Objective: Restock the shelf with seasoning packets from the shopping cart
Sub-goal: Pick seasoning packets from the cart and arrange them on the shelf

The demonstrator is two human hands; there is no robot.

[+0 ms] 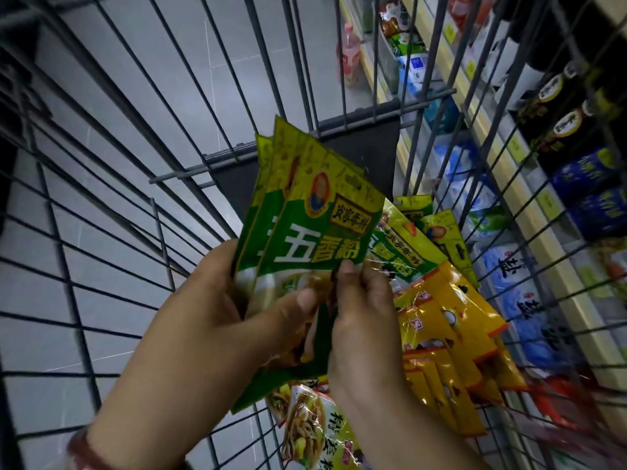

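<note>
Nearest, low centre: a noodle-picture packet [315,432] lying in the wire shopping cart [101,232]. Above it, the left hand [217,310] grips a fanned stack of green five-spice packets [305,218] — thumb pressed across the front, fingers curled behind. The right hand [363,320] pinches the stack's lower right edge, fingertips on the front packet. Just right of the hands, yellow seasoning packets [451,337] are piled against the cart's right wall, with more green packets [417,239] beyond them. Far right, through the wires — the shelf [509,184] with blue salt bags [522,286] and dark bottles [559,106]. Far centre, a pink bottle [349,56] on the floor.
</note>
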